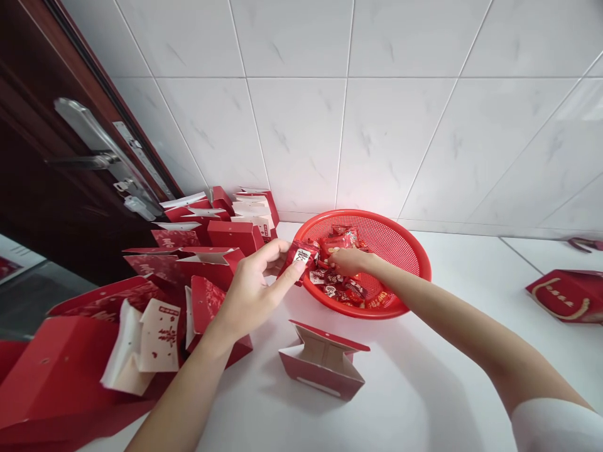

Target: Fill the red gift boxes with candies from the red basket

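Note:
My left hand [261, 285] holds a red wrapped candy packet [301, 256] between thumb and fingers, beside the left rim of a red plastic basket [419, 257]. Inside the basket lie several red wrapped candies [355, 289]. My right hand [349, 260] reaches in among them; its fingertips are bent down at the candies, and whether they grip one is hidden. An open red paper box [323, 364] stands on the white table in front of the basket, with nothing visible inside.
Several red and cream paper boxes [235, 235] crowd the table's left side, close to my left forearm. A closed red box [565, 295] lies at the far right. Behind is a tiled wall [296, 125]; a dark door [47, 163] with a metal handle is at the left.

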